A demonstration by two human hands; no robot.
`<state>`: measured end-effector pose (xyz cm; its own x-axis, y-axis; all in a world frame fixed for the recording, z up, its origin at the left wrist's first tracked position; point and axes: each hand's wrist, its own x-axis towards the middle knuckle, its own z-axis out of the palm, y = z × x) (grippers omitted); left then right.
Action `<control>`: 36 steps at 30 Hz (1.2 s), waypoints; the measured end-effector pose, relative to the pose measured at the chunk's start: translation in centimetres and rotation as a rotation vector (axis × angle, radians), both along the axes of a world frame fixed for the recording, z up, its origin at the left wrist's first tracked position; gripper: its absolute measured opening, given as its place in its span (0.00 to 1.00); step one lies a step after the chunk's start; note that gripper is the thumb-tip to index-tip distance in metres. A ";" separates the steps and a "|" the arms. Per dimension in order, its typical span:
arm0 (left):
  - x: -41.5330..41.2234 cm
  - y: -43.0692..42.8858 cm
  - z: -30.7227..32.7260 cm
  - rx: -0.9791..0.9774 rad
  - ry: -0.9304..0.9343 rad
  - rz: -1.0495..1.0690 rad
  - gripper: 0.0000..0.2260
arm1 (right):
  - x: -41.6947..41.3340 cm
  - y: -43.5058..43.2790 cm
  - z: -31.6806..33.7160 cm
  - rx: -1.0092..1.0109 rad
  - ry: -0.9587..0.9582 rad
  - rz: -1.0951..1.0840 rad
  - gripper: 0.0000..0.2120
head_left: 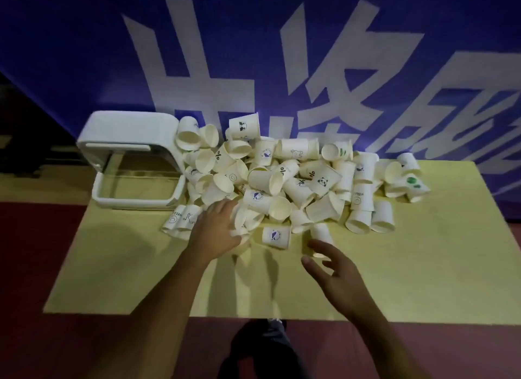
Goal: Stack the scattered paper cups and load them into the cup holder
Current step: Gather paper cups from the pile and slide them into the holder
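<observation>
The left hand (pixel 217 229) covers the nearest cups (pixel 249 222), grip unclear; the right hand (pixel 331 270), fingers spread, is just short of a lying cup (pixel 321 233); the holder (pixel 127 130) stands left beyond the left fingers.

- The left hand (pixel 215 227) is stretched forward, back of the hand up, the wrist nearly straight.
- Its fingers (pixel 222 206) point away from the body and slightly right, with the thumb (pixel 235 237) out on the inner side. The tips are lost at the edge of the paper cups (pixel 282 178), so I cannot tell whether they grip anything.
- The left forearm (pixel 169 294) is bare and runs up from the lower left.
- The right hand (pixel 337 274) is held lower and nearer the body, over the counter (pixel 423 265).
- It is spread and loosely bent with nothing in it, and its thumb (pixel 308 263) is apart from the rest.
- The right forearm (pixel 389 345), also bare, comes in from the lower right, angled toward the left.
</observation>
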<state>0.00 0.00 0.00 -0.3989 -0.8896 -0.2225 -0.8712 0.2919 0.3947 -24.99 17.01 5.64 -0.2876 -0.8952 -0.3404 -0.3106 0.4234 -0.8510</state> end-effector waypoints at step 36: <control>1.8 -2.1 2.7 0.014 0.734 0.544 0.31 | 0.4 -22.8 -8.1 0.101 0.490 0.205 0.43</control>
